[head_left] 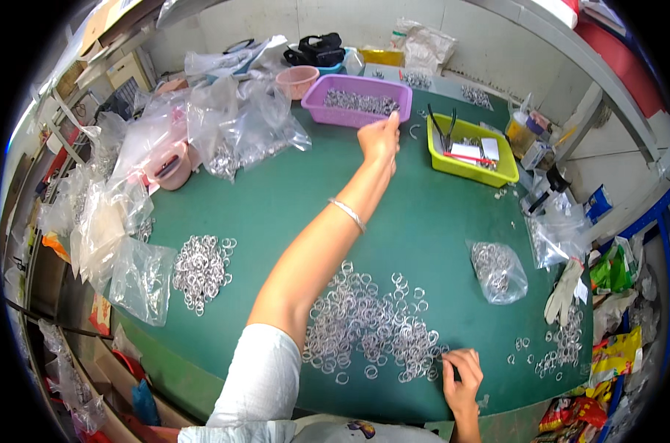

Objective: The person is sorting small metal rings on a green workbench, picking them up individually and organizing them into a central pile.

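My left arm, with a bangle on the wrist, stretches across the table. My left hand (380, 139) is closed at the near right corner of a purple plastic basket (342, 117), which holds many small grey metal pieces. What its fingers grip there, the rim or a small piece, I cannot make out. Close to the table's front edge, my right hand (463, 373) has its fingers bent together at the right end of a spread pile of silver metal rings (368, 321). A ring shows at its fingertips. My left forearm covers part of the pile's left side.
A smaller ring heap (202, 272) lies left, beside clear plastic bags (143, 280). A yellow-green basket (474, 172) with pliers stands back right. On the right are a bag of rings (497, 272), a glove (564, 292) and loose rings (568, 343). A pink bowl (296, 83) is behind.
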Action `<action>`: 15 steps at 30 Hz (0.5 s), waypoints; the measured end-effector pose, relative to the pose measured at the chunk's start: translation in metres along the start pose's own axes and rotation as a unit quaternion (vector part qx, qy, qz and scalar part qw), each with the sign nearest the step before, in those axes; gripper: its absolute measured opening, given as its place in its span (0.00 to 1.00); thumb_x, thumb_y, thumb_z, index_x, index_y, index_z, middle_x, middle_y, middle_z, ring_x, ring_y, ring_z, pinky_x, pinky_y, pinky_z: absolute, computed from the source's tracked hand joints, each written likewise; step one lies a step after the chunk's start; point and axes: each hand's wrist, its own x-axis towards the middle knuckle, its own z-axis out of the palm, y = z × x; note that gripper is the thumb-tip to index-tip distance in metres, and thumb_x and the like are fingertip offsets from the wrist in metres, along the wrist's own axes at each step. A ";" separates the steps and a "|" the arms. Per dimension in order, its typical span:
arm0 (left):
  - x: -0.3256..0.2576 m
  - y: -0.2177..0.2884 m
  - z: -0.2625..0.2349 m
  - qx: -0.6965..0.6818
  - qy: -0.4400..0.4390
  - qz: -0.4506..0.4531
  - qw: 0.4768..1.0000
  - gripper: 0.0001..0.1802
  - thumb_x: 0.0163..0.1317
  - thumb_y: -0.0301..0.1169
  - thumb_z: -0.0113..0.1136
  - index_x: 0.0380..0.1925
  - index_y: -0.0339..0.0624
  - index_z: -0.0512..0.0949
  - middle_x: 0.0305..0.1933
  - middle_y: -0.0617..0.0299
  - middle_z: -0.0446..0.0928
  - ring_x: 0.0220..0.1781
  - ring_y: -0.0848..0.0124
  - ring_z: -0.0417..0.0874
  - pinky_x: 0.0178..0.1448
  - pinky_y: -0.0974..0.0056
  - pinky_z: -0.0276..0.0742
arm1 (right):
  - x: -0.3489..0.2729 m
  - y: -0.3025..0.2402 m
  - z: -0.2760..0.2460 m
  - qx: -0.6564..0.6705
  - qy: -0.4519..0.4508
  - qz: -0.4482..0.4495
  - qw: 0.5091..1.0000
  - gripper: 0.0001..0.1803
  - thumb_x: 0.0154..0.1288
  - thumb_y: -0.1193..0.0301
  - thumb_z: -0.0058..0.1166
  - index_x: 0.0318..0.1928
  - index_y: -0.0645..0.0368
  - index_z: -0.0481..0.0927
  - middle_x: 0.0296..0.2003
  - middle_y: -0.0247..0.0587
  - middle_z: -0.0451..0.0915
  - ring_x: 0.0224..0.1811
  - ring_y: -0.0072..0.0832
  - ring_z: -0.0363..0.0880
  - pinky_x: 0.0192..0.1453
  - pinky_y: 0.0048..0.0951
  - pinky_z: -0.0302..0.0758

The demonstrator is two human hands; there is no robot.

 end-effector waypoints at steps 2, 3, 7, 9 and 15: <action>0.002 -0.026 0.001 0.049 -0.002 -0.017 0.999 0.15 0.60 0.36 0.54 0.31 0.31 0.74 0.19 0.71 0.64 0.16 0.84 0.56 0.16 0.77 0.49 | 0.004 0.010 -0.003 -0.017 0.004 0.009 1.000 0.06 0.45 0.83 0.54 0.28 0.64 0.77 0.27 0.43 0.75 0.29 0.37 0.72 0.35 0.33 0.66; -0.013 -0.040 0.005 0.038 -0.058 -0.062 0.996 0.16 0.61 0.37 0.54 0.33 0.31 0.74 0.19 0.71 0.64 0.16 0.84 0.55 0.16 0.78 0.49 | -0.005 0.013 -0.008 -0.031 0.002 0.036 0.999 0.06 0.46 0.83 0.54 0.28 0.64 0.77 0.27 0.43 0.75 0.29 0.37 0.72 0.35 0.33 0.66; -0.090 -0.060 -0.023 0.056 -0.218 -0.210 0.951 0.20 0.62 0.40 0.51 0.43 0.31 0.72 0.19 0.74 0.61 0.16 0.86 0.54 0.16 0.79 0.47 | -0.003 0.029 -0.018 -0.090 -0.034 0.075 0.993 0.07 0.48 0.80 0.54 0.32 0.64 0.77 0.30 0.46 0.75 0.34 0.41 0.71 0.39 0.35 0.65; -0.128 -0.052 -0.043 0.062 -0.261 -0.245 0.932 0.18 0.64 0.39 0.48 0.41 0.32 0.72 0.17 0.76 0.56 0.16 0.87 0.51 0.16 0.79 0.46 | -0.002 0.030 -0.024 -0.121 -0.042 0.096 0.987 0.09 0.49 0.79 0.55 0.34 0.64 0.77 0.33 0.46 0.75 0.35 0.41 0.71 0.40 0.34 0.65; -0.234 -0.025 -0.085 0.044 -0.269 -0.380 0.884 0.16 0.65 0.36 0.45 0.42 0.32 0.71 0.15 0.74 0.57 0.14 0.84 0.53 0.15 0.76 0.47 | 0.006 0.029 -0.025 -0.102 -0.059 0.102 0.988 0.13 0.48 0.78 0.56 0.38 0.63 0.77 0.36 0.43 0.74 0.38 0.38 0.69 0.42 0.33 0.65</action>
